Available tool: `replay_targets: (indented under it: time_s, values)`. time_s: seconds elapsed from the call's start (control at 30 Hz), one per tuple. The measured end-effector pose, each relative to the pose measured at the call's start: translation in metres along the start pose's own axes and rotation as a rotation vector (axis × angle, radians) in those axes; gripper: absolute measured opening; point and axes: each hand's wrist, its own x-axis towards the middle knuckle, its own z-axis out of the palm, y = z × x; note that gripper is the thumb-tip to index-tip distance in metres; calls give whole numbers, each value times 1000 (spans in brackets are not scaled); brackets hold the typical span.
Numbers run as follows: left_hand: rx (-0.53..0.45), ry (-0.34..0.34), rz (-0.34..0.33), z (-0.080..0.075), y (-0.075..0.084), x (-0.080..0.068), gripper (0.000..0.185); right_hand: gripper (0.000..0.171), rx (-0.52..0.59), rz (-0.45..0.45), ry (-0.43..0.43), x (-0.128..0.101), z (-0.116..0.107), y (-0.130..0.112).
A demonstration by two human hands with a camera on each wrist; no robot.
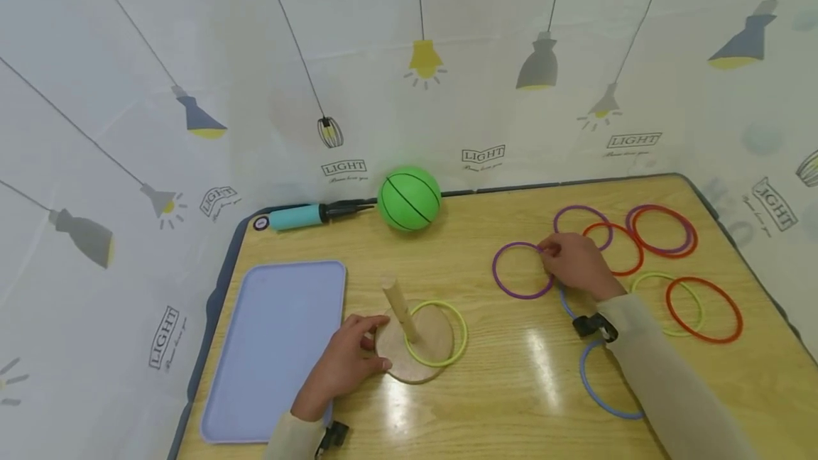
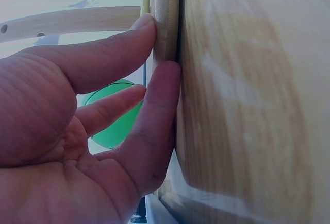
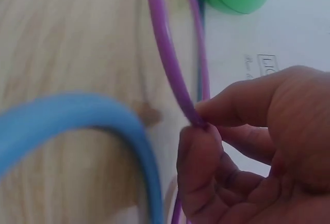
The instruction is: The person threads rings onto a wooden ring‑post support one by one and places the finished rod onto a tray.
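Pinching purple ring (image 1: pixel 522 270), right hand (image 1: pixel 577 264) curled; left hand (image 1: pixel 348 363) fingers gripping wooden base (image 1: pixel 415 346).

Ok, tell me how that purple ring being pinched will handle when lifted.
The purple ring is a thin hoop keeping a clean round shape, so probably fairly stiff and light. The right hand pinches its rim between fingertips, so it may swing from that grip. Its glossy surface could be slightly slippery.
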Motion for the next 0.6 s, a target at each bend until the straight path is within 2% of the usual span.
replay_targets:
  time_s: [0.17, 0.3, 0.47, 0.6]
  values:
    - [-2, 6, -6, -1, 1, 0, 72, 31, 81, 19, -25, -4, -5, -8]
    - [-4, 3, -11, 0, 0, 0, 72, 30, 151, 24, -11, -8, -6, -17]
    - [-2, 6, -9, 1, -2, 1, 72, 31, 284, 21, -11, -14, -10, -34]
    - [0, 6, -9, 2, -2, 1, 72, 31, 351, 29, -18, -20, -17, -49]
